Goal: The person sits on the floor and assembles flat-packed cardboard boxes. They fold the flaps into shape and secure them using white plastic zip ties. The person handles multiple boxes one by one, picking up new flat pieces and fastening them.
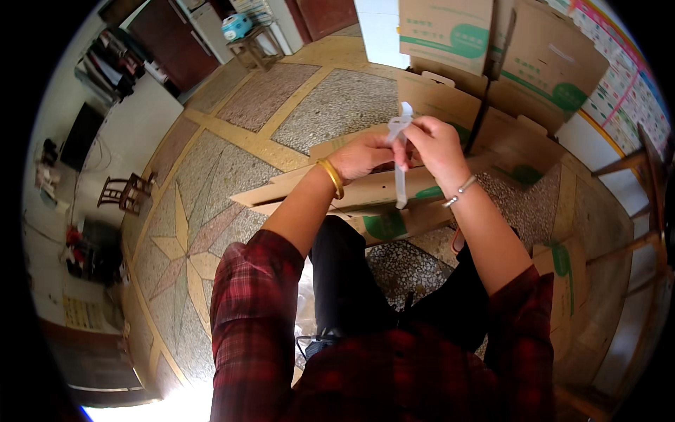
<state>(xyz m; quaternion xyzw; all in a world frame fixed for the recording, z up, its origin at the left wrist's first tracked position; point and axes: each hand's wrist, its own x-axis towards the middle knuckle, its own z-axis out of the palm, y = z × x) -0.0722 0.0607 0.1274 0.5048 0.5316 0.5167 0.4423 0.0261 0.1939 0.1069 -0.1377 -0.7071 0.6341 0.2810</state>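
Left hand: your left hand (364, 156) is raised in front of you over the cardboard, forearm slanting up from the plaid sleeve (256, 309), a gold bangle (332, 177) at the wrist; its fingers are curled shut on the strip.
Strip: the pale translucent plastic strip (400, 165) sits between your two hands, its long axis close to upright; the top end pokes above your fingers, the lower end hangs free toward the flattened cardboard boxes (365, 193) on the floor.
Right hand: your right hand (437, 144) meets the left from the other side, wrist bent inward, a silver bracelet (460, 190) on it; its fingers pinch the strip's upper part, closed tight.
Far right: more folded cartons (541, 70) lean by the wall.
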